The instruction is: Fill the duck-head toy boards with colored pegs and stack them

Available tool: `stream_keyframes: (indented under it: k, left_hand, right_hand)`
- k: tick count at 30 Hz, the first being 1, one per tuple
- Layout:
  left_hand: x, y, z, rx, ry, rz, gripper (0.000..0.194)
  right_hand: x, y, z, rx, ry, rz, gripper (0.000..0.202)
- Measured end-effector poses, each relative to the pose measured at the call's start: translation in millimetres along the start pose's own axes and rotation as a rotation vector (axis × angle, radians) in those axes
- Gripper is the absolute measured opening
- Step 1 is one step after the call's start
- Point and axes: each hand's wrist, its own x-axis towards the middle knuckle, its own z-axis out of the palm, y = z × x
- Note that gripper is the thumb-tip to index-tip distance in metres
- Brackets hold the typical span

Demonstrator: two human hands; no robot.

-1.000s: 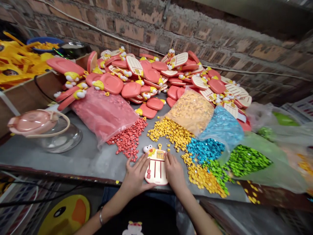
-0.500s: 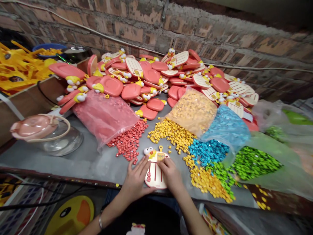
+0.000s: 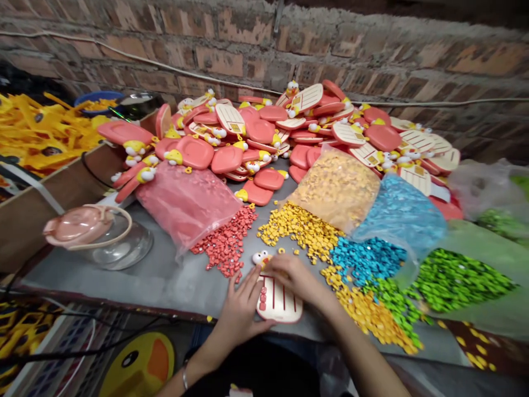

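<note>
A cream board with red slots and a white-eyed duck head lies flat near the table's front edge. My left hand holds it by the left side, fingertips at the upper edge and thumb at the lower edge. My right hand is bent over the board's top, close to the duck head. Its fingers are pinched, and whatever they hold is hidden. Small red pieces sit in the leftmost slot. Loose red pieces lie beyond my left hand, with yellow pieces past my right.
Behind the bags of red, yellow and blue pieces rises a heap of similar boards. Green pieces spill at right, orange-yellow ones nearer. A glass jug stands left, before a box of yellow parts.
My right hand has moved from the board's middle slots to its top, near the duck head. My left hand keeps its hold. The whole scene has shifted somewhat rightward in view.
</note>
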Motion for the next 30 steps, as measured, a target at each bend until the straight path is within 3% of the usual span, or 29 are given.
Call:
stream_keyframes:
  k: [3, 7, 10, 12, 16, 19, 21, 25, 30]
  left_hand:
    - [1, 0, -0.3, -0.004, -0.036, 0.021, 0.064]
    - [1, -1, -0.9, -0.014, -0.078, 0.025, 0.059]
    - [1, -2, -1.2, -0.015, -0.096, 0.022, 0.058]
    - [1, -2, -1.6, -0.016, -0.101, 0.022, 0.059]
    - [1, -2, -2.4, -0.014, -0.091, 0.024, 0.059]
    - [2, -1, -2.2, -0.017, -0.077, 0.019, 0.056]
    - [2, -1, -1.2, -0.027, -0.052, 0.017, 0.054]
    - [2, -1, 1.2, -0.045, 0.003, 0.027, 0.053]
    - [3, -1, 1.7, -0.052, 0.029, 0.03, 0.053]
  right_hand:
    - [49, 20, -4, -0.144, 0.151, 0.084, 0.01]
    - [111, 40, 17, -0.439, 0.109, 0.156, 0.011]
    - [132, 43, 30, -0.512, 0.083, 0.12, 0.014]
    - [131, 42, 32, -0.439, 0.101, 0.108, 0.016]
    - [94, 35, 12, -0.085, 0.193, 0.108, 0.011]
    - [42, 27, -10, 0.099, 0.296, 0.087, 0.009]
    - [6, 23, -18, 0.103, 0.375, 0.11, 0.006]
    - [-45, 26, -7, 0.013, 0.432, 0.194, 0.009]
    - [-60, 36, 20, -0.012, 0.534, 0.194, 0.013]
